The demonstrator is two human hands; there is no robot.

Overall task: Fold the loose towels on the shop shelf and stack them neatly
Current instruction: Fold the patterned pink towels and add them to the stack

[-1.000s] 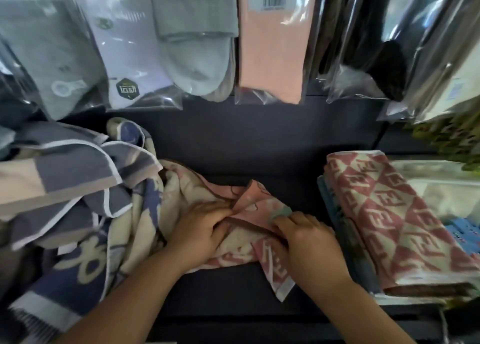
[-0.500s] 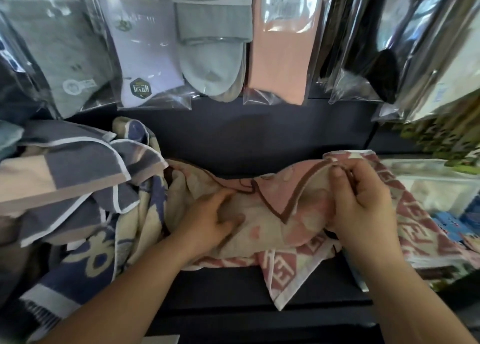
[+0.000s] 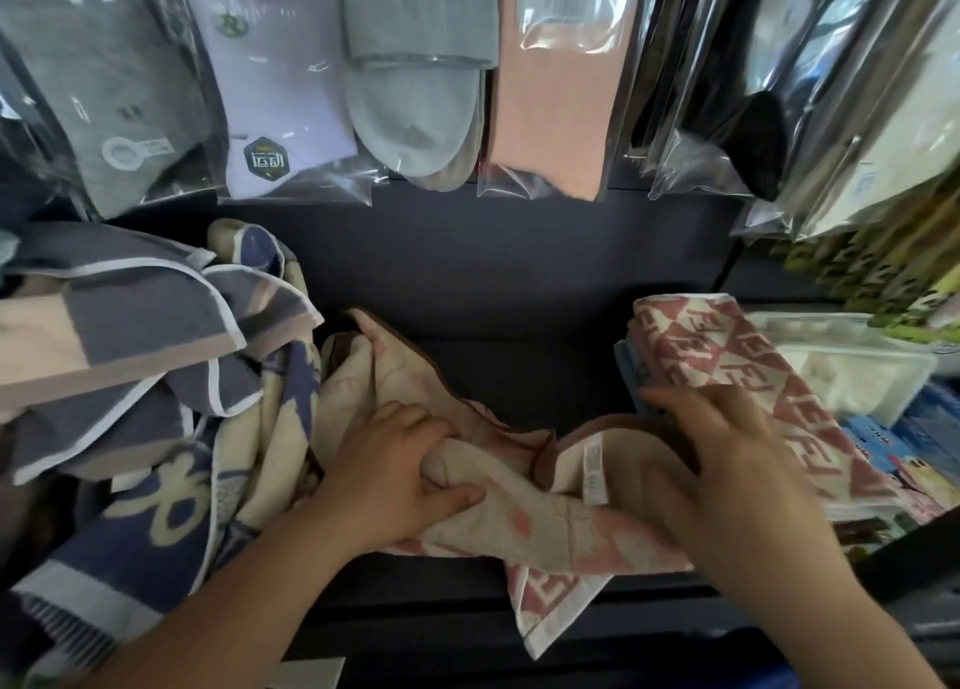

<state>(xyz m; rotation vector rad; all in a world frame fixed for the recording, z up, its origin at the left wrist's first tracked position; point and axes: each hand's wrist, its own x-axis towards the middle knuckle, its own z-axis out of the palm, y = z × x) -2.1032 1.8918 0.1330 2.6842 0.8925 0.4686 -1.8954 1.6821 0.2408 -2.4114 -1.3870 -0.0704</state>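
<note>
On the shelf (image 3: 519,366) the loose towel (image 3: 519,522) lies in the middle, near the front edge, with one corner hanging over that edge. The towel heap (image 3: 156,376) sits at the left, touching it. The folded stack (image 3: 727,355) sits at the right, with a plastic container (image 3: 852,371) just right of it. Sock packets (image 3: 415,90) hang behind, above the shelf. The left hand (image 3: 384,475) grips the towel's left part, and the right hand (image 3: 727,470) lies over its right end

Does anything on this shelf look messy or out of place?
At left, blue towels lie in a crumpled, unfolded heap. One corner of a red towel hangs over the shelf edge, beneath the beige towel the left hand grips. The folded stack at right looks tidy.
</note>
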